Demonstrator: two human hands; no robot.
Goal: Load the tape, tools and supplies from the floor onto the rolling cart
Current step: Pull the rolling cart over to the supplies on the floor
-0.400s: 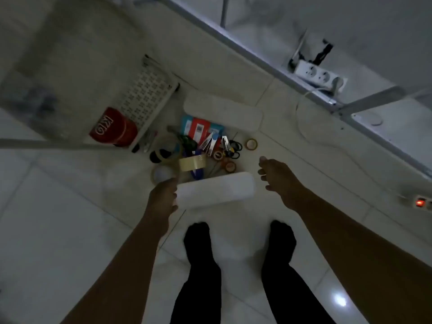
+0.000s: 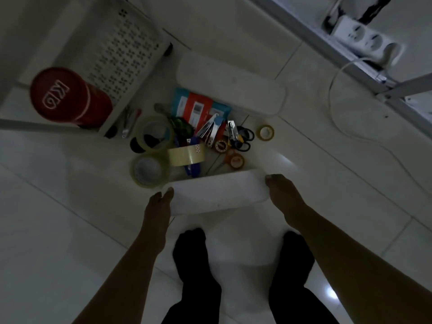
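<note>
Seen from above, left hand [image 2: 159,204] and right hand [image 2: 282,192] press open fingers against opposite short ends of a white tray [image 2: 217,195] lying crosswise on the floor [image 2: 58,206], tape rolls [image 2: 187,154] just beyond.

1. Both hands are down at a white tray [image 2: 217,195] on the floor: the left hand [image 2: 161,204] at its left end, the right hand [image 2: 281,192] at its right end.
2. Just beyond the tray lies a heap of tape rolls [image 2: 154,134], scissors [image 2: 243,139] and a red-and-teal packet [image 2: 198,108].
3. A red can [image 2: 70,94] sits on the cart's perforated shelf [image 2: 126,50].
4. A second white tray [image 2: 233,83] lies behind the heap.
5. A power strip [image 2: 367,40] sits top right.
</note>
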